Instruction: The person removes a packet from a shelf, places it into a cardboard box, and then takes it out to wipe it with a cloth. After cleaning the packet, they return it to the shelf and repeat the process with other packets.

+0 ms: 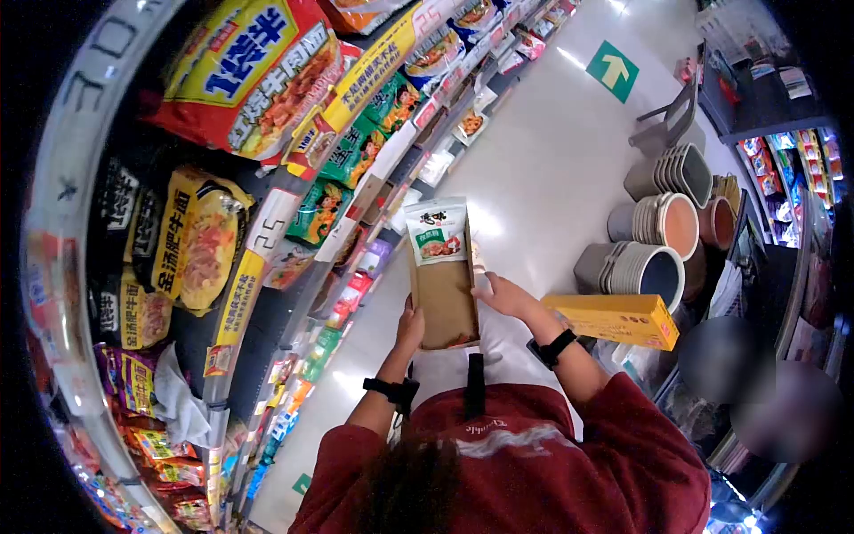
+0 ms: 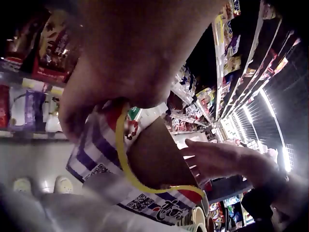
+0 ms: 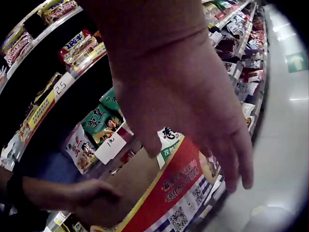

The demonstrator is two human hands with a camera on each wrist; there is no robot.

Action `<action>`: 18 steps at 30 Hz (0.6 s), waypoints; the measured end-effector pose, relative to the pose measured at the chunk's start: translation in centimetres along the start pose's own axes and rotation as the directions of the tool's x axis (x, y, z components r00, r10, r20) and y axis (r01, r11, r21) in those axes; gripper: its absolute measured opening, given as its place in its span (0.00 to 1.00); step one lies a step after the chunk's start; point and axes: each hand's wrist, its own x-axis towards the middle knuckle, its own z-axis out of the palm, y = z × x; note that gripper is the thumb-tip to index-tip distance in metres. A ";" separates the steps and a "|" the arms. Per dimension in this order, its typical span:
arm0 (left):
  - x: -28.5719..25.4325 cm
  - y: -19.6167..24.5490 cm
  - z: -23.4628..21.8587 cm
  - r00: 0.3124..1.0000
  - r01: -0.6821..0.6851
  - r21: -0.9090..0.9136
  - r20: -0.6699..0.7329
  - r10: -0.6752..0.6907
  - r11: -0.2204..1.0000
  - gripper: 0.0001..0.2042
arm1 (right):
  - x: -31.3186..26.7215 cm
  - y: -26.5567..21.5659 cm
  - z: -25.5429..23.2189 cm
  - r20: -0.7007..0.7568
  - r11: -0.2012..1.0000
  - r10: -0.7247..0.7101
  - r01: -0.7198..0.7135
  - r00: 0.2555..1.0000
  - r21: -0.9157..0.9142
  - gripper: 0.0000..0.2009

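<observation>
An open cardboard box [image 1: 445, 303] is held before the body, its brown inside showing. In it, at the far end, lies a white and green packet [image 1: 439, 233]. My left hand [image 1: 410, 329] grips the box's left side; in the right wrist view that hand [image 3: 82, 194] has its thumb over the edge. My right hand [image 1: 505, 297] is at the box's right side, and in the left wrist view its fingers [image 2: 199, 153] look extended. The right wrist view shows this hand [image 3: 181, 92] over the red printed side [image 3: 176, 181], fingers not curled round it.
Shelves of noodle packets [image 1: 203, 236] run along the left, with price rails [image 1: 245, 294] at their edges. To the right stand stacked buckets [image 1: 633, 267] and a yellow carton [image 1: 614, 320] near the right forearm. A green arrow sign [image 1: 613, 71] marks the pale floor ahead.
</observation>
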 end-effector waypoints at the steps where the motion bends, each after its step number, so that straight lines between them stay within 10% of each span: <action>1: -0.1 1.1 0.2 0.998 0.051 0.016 0.019 -0.051 0.999 0.25 | 0.0 0.0 -0.2 0.063 0.996 0.026 -0.021 0.998 -0.085 0.29; 5: 1.4 1.4 3.4 0.999 0.035 -0.040 -0.016 -0.035 0.999 0.24 | 1.1 1.3 -0.9 0.518 0.975 0.213 -0.212 0.828 -0.063 0.30; 7: 3.0 -0.1 4.9 0.997 0.016 -0.032 -0.077 -0.019 0.999 0.24 | 2.9 2.9 -0.1 0.370 0.979 -0.205 0.191 0.906 0.075 0.29; 8: 3.8 -0.6 5.7 0.991 -0.022 -0.027 -0.135 0.018 0.999 0.24 | 2.2 2.1 -2.1 0.303 0.997 0.012 0.010 0.953 -0.071 0.27; 18: 10.9 3.2 12.7 0.980 -0.021 -0.535 -0.177 -0.088 0.844 0.25 | 10.8 7.7 -6.7 0.075 0.969 -0.081 0.097 0.994 -0.229 0.28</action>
